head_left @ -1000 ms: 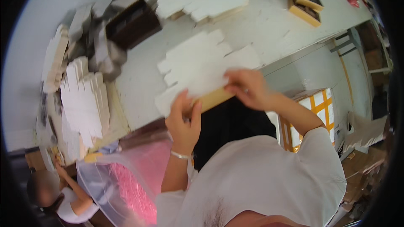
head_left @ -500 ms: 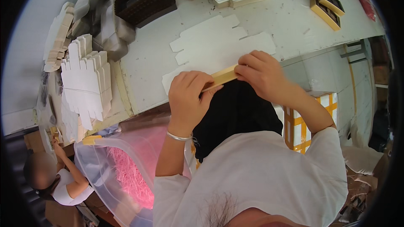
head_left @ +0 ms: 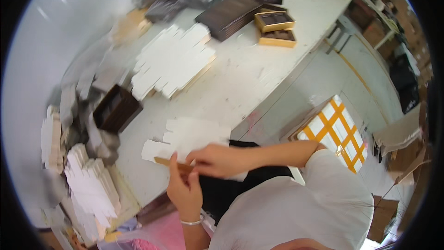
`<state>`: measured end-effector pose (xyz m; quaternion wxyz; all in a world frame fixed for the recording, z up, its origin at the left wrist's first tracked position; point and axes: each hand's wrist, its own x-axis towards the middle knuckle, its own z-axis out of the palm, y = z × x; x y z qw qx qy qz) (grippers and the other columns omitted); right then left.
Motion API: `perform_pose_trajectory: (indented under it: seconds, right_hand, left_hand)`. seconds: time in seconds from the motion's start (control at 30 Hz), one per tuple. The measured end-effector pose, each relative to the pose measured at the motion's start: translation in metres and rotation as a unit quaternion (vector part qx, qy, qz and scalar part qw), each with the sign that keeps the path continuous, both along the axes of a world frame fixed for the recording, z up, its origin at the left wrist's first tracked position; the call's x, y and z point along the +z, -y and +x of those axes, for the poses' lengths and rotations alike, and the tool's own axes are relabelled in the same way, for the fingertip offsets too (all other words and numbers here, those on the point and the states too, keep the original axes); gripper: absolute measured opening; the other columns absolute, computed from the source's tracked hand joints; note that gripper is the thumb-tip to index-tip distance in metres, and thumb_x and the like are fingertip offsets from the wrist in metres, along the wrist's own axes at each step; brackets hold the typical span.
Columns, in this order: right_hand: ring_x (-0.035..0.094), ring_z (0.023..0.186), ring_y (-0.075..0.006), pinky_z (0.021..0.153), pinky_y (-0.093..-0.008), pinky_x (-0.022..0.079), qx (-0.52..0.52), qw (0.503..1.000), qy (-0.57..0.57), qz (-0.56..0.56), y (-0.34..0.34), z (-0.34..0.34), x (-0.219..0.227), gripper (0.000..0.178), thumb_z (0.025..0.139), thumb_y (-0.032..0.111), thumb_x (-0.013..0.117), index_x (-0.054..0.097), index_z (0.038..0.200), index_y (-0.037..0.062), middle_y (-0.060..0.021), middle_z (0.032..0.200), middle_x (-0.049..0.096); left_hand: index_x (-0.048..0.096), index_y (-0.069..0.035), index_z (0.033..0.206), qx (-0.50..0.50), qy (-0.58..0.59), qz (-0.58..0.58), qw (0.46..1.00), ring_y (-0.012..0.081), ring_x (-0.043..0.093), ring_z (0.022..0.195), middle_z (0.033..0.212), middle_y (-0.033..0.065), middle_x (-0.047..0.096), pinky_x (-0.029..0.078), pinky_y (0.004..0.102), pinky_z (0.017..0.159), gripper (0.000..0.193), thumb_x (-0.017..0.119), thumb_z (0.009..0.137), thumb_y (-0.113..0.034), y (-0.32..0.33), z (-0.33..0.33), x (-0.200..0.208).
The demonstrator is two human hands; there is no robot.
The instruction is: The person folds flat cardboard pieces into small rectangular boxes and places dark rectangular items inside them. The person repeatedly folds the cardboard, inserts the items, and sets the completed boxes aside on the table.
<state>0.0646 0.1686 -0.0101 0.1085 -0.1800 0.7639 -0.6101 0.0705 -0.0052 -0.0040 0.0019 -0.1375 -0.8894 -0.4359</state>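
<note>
A flat cut cardboard box blank (head_left: 199,132), white on its upper face, lies over the table's near edge above my lap. Along its near side a gold-coloured flap (head_left: 162,161) stands folded up. My left hand (head_left: 186,192), with a silver bangle at the wrist, pinches this edge from the near side between thumb and fingers. Close beside it, my right hand (head_left: 216,159) has its fingers closed on the same edge, slightly blurred. Part of the flap is hidden behind the fingers.
A stack of white blanks (head_left: 173,60) lies farther up the table, another bundle (head_left: 90,185) at the left. Dark trays (head_left: 118,109), gold boxes with dark inserts (head_left: 276,37) and a brown stack (head_left: 227,16) stand around. A taped white carton (head_left: 335,132) sits right of me.
The whole view has swung round toward the right. My right hand has come in close to my left along the gold flap, where the two were apart before.
</note>
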Motion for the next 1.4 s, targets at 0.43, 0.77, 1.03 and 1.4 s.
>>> perform_pose_trajectory:
  seconds: [0.43,0.77,1.03,1.4]
  right_hand:
    - [0.052,0.116,-0.0309,0.1,-0.0457,0.041,-0.018,0.771,-0.521,0.366,-0.079,0.011,-0.05,0.039,0.081,0.026,0.065,0.057,0.113,0.0051,-0.0154,0.123,0.055]
    - [0.054,0.077,-0.0269,0.067,-0.0353,0.042,-0.117,0.882,-0.384,0.246,-0.02,-0.037,-0.015,0.025,0.074,0.018,0.073,0.052,0.083,0.0061,-0.0074,0.082,0.053]
    - [0.053,0.087,-0.0256,0.076,-0.036,0.044,-0.031,0.833,-0.482,0.269,-0.025,-0.016,-0.026,0.025,0.071,0.02,0.071,0.057,0.084,0.0058,-0.0085,0.091,0.052]
    - [0.059,0.085,-0.0299,0.067,-0.0382,0.045,0.087,0.934,-0.134,0.32,-0.025,-0.052,0.016,0.006,0.081,0.009,0.063,0.062,0.078,0.0033,-0.0114,0.087,0.061]
  left_hand:
    - [0.046,-0.011,0.127,-0.134,-0.129,-0.196,0.963,0.04,0.059,0.076,0.088,0.0216,0.062,0.045,0.0471,0.066,0.043,0.053,0.085,-0.006,-0.001,-0.098,0.006]
    - [0.063,-0.009,0.108,-0.233,-0.104,-0.192,0.948,0.0264,0.06,0.078,0.087,0.0088,0.058,0.047,0.0349,0.069,0.028,0.061,0.081,-0.005,-0.012,-0.123,0.015]
    - [0.064,-0.006,0.109,-0.287,-0.06,-0.131,0.947,0.024,0.057,0.074,0.084,0.0091,0.058,0.046,0.0331,0.069,0.029,0.061,0.08,-0.003,-0.01,-0.122,0.01]
    - [0.048,-0.008,0.104,-0.285,-0.02,-0.097,0.953,0.0235,0.058,0.07,0.083,0.0081,0.06,0.046,0.0335,0.065,0.029,0.062,0.079,-0.003,-0.011,-0.12,0.006]
